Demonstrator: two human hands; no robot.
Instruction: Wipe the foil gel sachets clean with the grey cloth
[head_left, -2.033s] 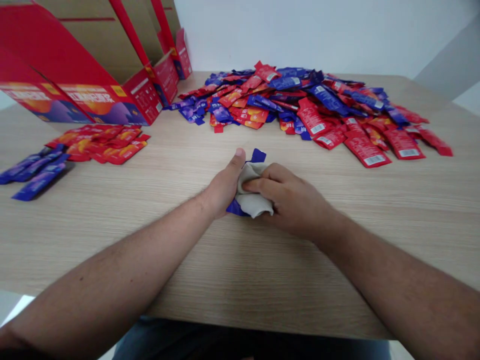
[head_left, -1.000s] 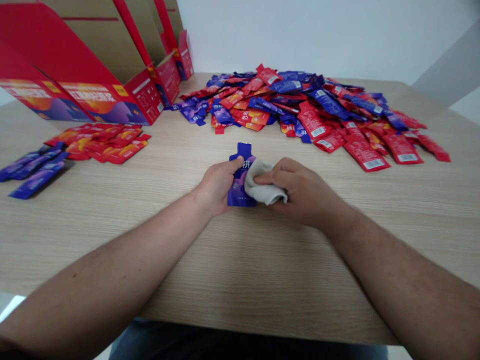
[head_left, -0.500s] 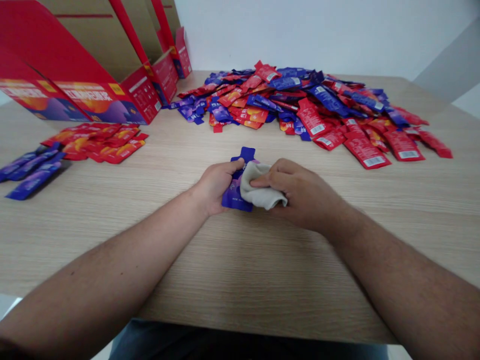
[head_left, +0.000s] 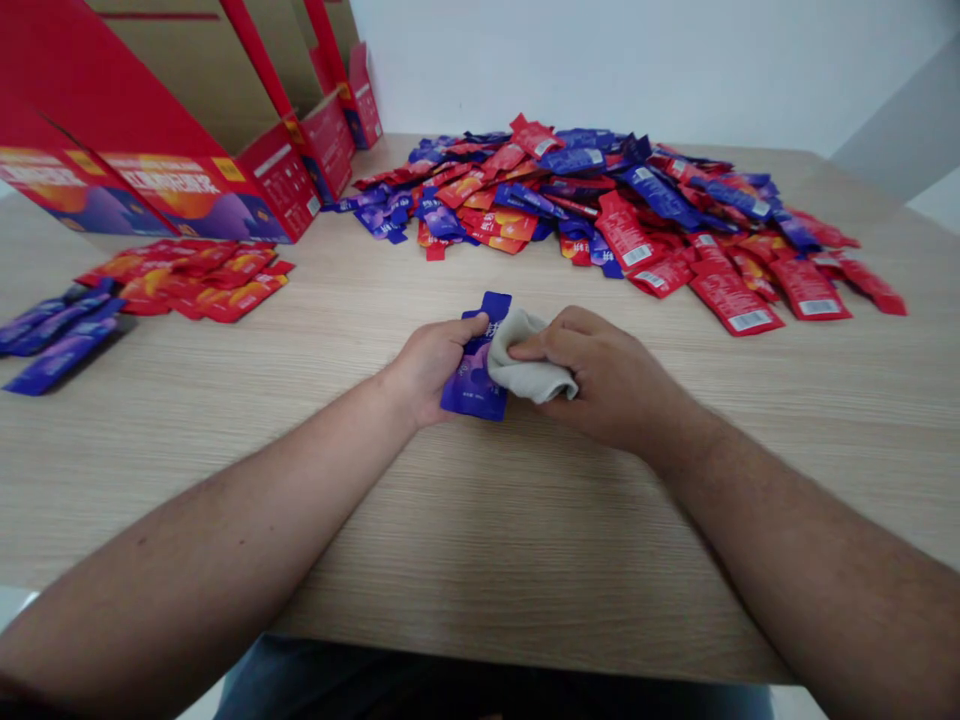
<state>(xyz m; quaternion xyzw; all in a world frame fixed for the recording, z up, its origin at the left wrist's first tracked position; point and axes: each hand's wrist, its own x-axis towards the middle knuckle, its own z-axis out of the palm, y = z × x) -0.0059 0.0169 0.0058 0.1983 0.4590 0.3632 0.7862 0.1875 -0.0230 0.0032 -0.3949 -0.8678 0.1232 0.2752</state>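
On the wood table (head_left: 480, 560), the left hand (head_left: 433, 368) grips a purple sachet (head_left: 472, 388), the right hand (head_left: 600, 365) a cloth (head_left: 526, 362) against it.

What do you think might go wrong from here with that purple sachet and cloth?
The left hand pins the purple sachet to the table while the right hand presses a cloth on it, so it might slip or crease. Dropped, it could get lost among the loose pile of sachets.
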